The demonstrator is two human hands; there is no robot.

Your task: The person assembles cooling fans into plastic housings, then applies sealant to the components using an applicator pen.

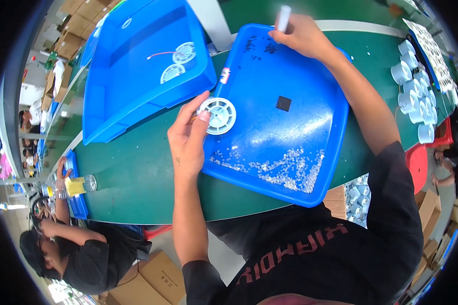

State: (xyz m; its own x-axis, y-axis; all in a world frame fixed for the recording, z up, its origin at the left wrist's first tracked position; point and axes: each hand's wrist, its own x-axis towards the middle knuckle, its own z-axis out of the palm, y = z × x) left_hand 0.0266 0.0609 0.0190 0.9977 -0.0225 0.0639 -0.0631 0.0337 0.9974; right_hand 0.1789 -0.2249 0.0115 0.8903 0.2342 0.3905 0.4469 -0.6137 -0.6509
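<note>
Two hands worked over a shallow blue plastic tray (310,127): left hand (188,137) fingers gripped a white round plastic fan wheel (218,115) at the tray's left edge; right hand (301,35) fingers closed around a white pen-like tool (283,18) at its far edge.

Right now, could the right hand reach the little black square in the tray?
Probably yes. The right hand holds a white pen at the tray's far edge, and the black square lies on bare blue floor nearby, with nothing in between.

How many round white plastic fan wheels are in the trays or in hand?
3: one round white plastic fan wheel held in the left hand over the shallow blue tray's edge, and two, and, lying in the deep blue bin.
</note>
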